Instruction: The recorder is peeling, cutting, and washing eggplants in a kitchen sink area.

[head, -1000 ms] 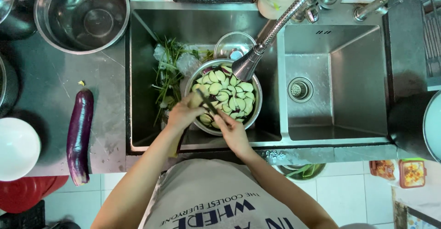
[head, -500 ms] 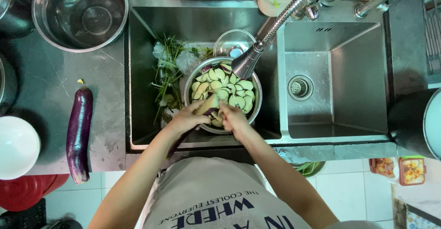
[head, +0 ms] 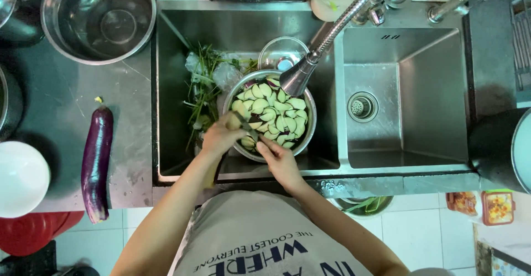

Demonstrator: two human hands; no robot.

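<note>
where the grey counter (head: 72, 104) meets a steel sink (head: 177, 165) with two tubs, the left tub is full and the right tub (head: 409, 110) has just a drain. white floor tiles (head: 420, 232) show below the counter edge. a round metal bowl (head: 307, 135) sits in the left tub, full of pale eggplant slices (head: 274, 113) with dark purple skin edges. the left hand (head: 221, 138) is curled tight around a piece of eggplant (head: 235, 121) at the near left rim of the bowl. the right hand (head: 279, 162) is closed on a knife (head: 246, 128), and the blade points up and left to the piece in the left hand. just past the hands, the tap head (head: 296, 79) hangs over the far side of the bowl. left of the hands, green scraps (head: 202, 88) lie in the tub. farther left, a whole purple eggplant (head: 97, 162) lies on the counter, well apart from the hands. a big empty steel pot (head: 99, 19) stands up and left of it, and a white bowl (head: 22, 179) sits at the left edge.
</note>
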